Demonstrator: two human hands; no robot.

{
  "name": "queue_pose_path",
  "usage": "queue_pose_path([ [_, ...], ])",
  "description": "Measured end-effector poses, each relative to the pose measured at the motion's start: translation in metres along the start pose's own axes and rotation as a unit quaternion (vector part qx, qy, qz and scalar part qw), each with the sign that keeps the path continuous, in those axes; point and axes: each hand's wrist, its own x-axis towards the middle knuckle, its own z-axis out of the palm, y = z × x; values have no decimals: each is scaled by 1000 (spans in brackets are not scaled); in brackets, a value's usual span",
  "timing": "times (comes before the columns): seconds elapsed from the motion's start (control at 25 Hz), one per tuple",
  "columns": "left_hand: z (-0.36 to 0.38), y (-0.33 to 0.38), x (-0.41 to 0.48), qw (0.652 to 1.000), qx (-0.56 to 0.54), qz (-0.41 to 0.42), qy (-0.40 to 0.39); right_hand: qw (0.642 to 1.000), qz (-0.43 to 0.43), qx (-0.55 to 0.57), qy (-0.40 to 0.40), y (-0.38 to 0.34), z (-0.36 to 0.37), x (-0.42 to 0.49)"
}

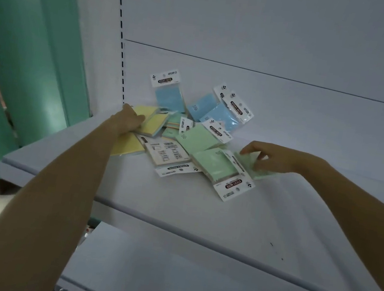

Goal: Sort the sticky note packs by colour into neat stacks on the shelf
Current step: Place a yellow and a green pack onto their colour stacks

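Note:
A loose pile of sticky note packs lies on the white shelf (pixel 176 201). Blue packs (pixel 168 95) sit at the back, green packs (pixel 213 164) in the middle and right, yellow packs (pixel 150 119) at the left. One pack (pixel 165 152) lies face down, showing its printed back. My left hand (pixel 130 119) rests on the yellow packs, fingers closed over their near edge. My right hand (pixel 272 158) presses its fingertips on a green pack (pixel 251 164) at the pile's right edge; whether it grips the pack is unclear.
A lower white shelf (pixel 188 284) juts out below. The shelf's white back panel (pixel 278 45) rises behind the pile, with a slotted upright (pixel 122 32) at its left. A green wall (pixel 23 53) stands to the left.

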Motion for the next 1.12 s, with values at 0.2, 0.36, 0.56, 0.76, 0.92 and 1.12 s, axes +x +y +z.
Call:
queue_pose_path([
  [0.2,-15,-2,3,992,-126,21,-26,999,0,46,15,-1,-2,4],
  [0.36,-13,16,-10,982,-123,143,-30,995,4,96,9,13,-9,-14],
  [0.56,3,69,-43,955,-234,179,24,967,15,253,1,49,-14,-53],
  [0.76,70,137,-99,925,-329,189,-27,895,46,428,112,102,-13,-103],
  [0.92,144,198,-147,917,-336,199,-78,840,67,485,232,174,-24,-156],
  [1.12,226,270,-197,906,-362,190,-111,787,114,497,347,284,-52,-219],
])
